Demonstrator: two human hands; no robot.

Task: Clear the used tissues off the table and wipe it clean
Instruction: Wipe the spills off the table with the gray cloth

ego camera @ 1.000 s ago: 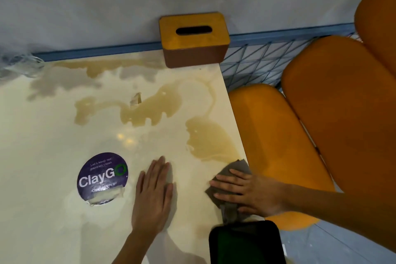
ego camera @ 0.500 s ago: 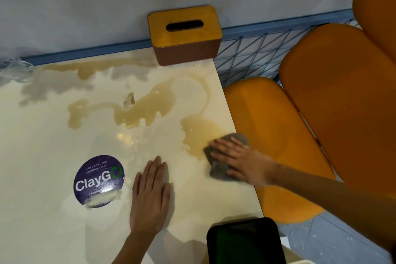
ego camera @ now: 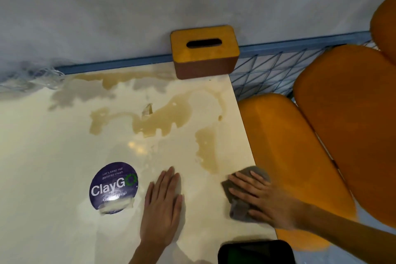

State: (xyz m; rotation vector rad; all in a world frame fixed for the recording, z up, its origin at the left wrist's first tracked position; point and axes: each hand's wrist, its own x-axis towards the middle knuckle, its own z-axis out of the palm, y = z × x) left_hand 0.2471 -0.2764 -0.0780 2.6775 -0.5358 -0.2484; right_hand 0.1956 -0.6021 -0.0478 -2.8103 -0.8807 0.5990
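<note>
Ahead of the right grip [ego camera: 257,196], open surface [ego camera: 53,156] runs to the tissue box [ego camera: 203,53] at the wall [ego camera: 128,6]; the left grip [ego camera: 162,206] lies flat near its left.

Sticker [ego camera: 113,186]: round, dark purple, stuck flat on the table [ego camera: 42,156].

- Top line, small pale letters set in two rows: "Let's keep our pantries clean".
- Middle line, large white letters: "ClayG", followed by a green ring-shaped mark standing as the letter O, so that "ClayGO" is read.
- Bottom line, small letters: only "go" at the end can be made out. The rest is blurred and partly covered by a whitish patch at the lower edge.
</note>
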